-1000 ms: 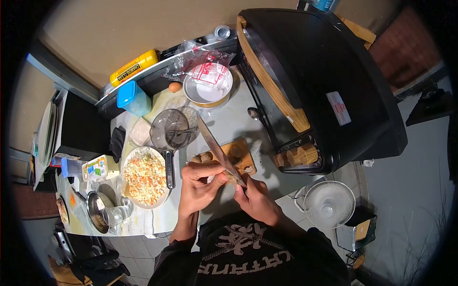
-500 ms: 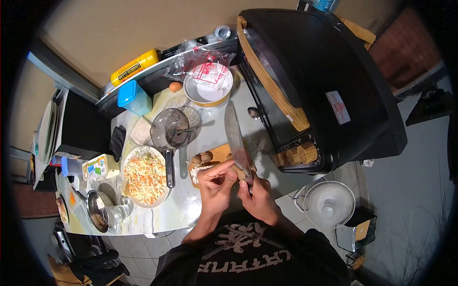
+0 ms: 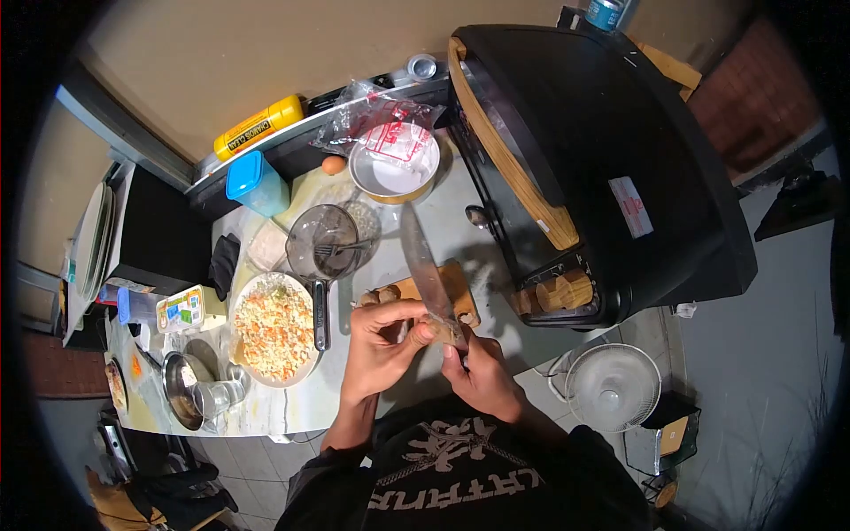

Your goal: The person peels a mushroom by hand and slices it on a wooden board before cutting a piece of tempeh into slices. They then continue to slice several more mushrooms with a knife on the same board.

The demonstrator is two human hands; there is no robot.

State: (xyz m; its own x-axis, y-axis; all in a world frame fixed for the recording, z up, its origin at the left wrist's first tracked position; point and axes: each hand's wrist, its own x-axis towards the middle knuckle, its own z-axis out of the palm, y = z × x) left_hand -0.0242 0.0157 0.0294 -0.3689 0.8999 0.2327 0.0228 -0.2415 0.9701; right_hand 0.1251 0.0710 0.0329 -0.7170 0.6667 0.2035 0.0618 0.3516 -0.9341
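Observation:
My left hand [image 3: 382, 345] pinches a small brown piece [image 3: 443, 330], possibly a mushroom, against the base of the blade. My right hand [image 3: 482, 376] is closed round the handle of a large knife [image 3: 423, 268], whose blade points away from me, over the table. Beneath the knife lies a wooden cutting board [image 3: 456, 288]. More brown pieces [image 3: 386, 295] rest on the board's left part, partly hidden by my left hand.
Left of the board are a plate of chopped food [image 3: 274, 332], a glass pan [image 3: 323, 241] with a fork, and a blue-lidded container [image 3: 257, 183]. A white bowl [image 3: 394, 173] and an egg [image 3: 334, 165] sit behind. A black oven [image 3: 611, 142] stands right.
The knife blade has swung left and tilts more. My left hand has shifted slightly left with its fingers more spread around the piece, and more of the cutting board shows on the right.

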